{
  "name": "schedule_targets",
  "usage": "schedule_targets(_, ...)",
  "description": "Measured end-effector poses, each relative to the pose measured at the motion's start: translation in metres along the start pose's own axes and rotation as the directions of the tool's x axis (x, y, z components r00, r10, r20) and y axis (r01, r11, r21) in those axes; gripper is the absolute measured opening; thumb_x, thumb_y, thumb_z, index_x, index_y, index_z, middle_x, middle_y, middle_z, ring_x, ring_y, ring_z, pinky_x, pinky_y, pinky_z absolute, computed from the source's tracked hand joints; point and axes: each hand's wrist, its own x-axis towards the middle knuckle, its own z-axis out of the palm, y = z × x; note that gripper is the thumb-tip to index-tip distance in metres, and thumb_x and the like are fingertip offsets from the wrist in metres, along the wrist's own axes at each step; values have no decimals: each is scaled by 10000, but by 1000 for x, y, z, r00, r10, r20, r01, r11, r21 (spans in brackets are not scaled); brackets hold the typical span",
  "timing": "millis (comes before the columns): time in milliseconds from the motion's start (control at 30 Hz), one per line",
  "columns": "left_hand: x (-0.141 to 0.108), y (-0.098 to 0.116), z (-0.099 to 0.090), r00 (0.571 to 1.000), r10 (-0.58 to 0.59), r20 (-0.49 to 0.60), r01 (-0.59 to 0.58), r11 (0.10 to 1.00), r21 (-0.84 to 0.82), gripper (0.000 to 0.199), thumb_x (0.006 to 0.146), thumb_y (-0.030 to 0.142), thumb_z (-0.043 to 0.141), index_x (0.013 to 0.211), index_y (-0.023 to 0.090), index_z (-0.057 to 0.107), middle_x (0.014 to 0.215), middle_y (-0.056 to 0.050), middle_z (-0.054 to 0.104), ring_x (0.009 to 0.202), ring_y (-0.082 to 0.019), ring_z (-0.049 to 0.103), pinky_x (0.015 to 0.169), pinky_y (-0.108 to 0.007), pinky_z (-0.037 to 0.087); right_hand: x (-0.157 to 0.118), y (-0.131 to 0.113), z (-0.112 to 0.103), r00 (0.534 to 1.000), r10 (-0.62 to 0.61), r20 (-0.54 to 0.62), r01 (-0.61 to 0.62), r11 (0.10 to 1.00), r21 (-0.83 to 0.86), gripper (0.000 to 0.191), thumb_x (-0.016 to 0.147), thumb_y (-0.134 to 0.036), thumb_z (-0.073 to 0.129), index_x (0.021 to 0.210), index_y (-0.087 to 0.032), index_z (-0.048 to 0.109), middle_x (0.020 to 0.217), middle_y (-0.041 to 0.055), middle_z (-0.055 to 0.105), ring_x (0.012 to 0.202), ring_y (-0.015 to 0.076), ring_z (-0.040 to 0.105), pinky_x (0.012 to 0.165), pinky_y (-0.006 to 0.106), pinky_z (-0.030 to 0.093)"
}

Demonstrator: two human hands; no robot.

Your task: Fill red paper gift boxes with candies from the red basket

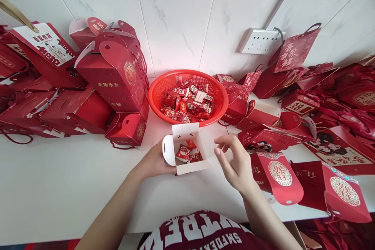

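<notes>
An open gift box with white inner flaps stands upright at the middle of the table, and several red wrapped candies lie inside it. My left hand holds this box at its left side, the fingertips hidden behind a flap. To the right of the box, my right hand is raised, thumb and index finger apart, with nothing visible between them. Just beyond the box sits a red perforated basket holding many small wrapped candies.
Red gift boxes are stacked at the left, with a red bag behind. More red boxes crowd the right side of the white table. A power strip is on the tiled wall.
</notes>
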Motion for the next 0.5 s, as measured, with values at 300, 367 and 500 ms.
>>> schedule_targets(300,2,-22,26,941,270,-202,-332,851,-406,955,684,400,888,1474,273,366,1460,-176,488,1315,-399,538,1058,-559,486,-17,9,27,966,-166,-199,159,986,-51,431,928,-249,654,1324,-237,485,1355,152,531,1275,304,524,1040,534,463)
schedule_targets(367,1,-26,28,919,316,-236,-376,882,-284,924,649,412,907,1417,277,412,1418,-160,493,1295,-385,540,1058,-560,475,-9,7,35,961,-133,-243,119,990,-70,482,929,-272,661,1370,-243,466,1410,155,510,1332,306,488,1079,549,441)
schedule_targets(500,-1,-32,26,899,366,-239,-397,912,-98,920,525,438,960,1286,257,475,1391,-153,461,1320,-391,486,1075,-577,437,7,8,42,991,-105,-84,91,983,-160,599,948,-253,621,1497,-237,381,1496,146,499,1394,307,457,1130,594,388)
